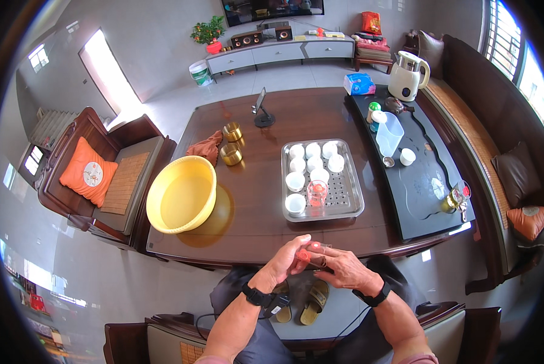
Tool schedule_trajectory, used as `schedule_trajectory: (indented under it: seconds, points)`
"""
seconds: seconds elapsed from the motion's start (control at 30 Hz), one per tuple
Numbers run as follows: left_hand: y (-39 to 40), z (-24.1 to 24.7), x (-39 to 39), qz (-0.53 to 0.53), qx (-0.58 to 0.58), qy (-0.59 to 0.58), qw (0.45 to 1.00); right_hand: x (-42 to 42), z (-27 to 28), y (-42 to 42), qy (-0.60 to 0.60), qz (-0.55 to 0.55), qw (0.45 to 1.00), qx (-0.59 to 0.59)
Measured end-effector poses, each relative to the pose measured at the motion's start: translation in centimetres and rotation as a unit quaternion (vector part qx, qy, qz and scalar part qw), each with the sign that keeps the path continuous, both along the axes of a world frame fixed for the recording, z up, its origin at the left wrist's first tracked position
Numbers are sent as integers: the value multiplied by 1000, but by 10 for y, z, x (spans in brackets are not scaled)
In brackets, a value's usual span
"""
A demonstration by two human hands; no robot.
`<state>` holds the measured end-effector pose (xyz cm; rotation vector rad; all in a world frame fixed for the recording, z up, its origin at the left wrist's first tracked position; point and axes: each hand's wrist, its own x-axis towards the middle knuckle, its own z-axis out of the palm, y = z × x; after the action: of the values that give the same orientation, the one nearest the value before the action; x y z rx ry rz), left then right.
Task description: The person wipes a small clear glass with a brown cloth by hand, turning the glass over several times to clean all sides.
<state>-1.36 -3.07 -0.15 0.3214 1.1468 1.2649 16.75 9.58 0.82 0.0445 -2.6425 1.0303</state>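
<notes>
Between my two hands, just past the table's near edge, is a small clear drinking glass point(315, 246) with red printing. My left hand point(286, 260) wraps it from the left, thumb up. The fingers of my right hand point(344, 269) lie on it from the right. Beyond them a perforated stainless-steel tray point(344, 193) rests on the dark wooden table point(258, 191). Several small white cups point(298, 165) stand on the tray, mostly in rows on its far and left parts. Among them is a second clear glass point(317, 193) with red printing.
A yellow plastic basin point(181, 195) of water stands left. Behind it are a brown cloth point(206, 148) and two brass-coloured bowls point(232, 154). A phone stand point(264, 116) is farther back. At right, a black tea tray point(417, 191) holds a kettle point(404, 79), a clear plastic container point(389, 135) and a white cup point(407, 157).
</notes>
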Motion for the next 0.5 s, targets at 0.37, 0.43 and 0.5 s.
schedule_trajectory:
  seconds: [0.37, 0.43, 0.5]
  points:
    - [4, 14, 9, 0, 22, 119, 993, -1, 3, -10, -124, -14, 930, -346]
    - [7, 16, 10, 15, 31, 140, 990, 2, 0, -9, -117, -19, 891, -438]
    - [7, 17, 10, 17, 37, 150, 988, 3, 0, -9, -105, -19, 852, -512]
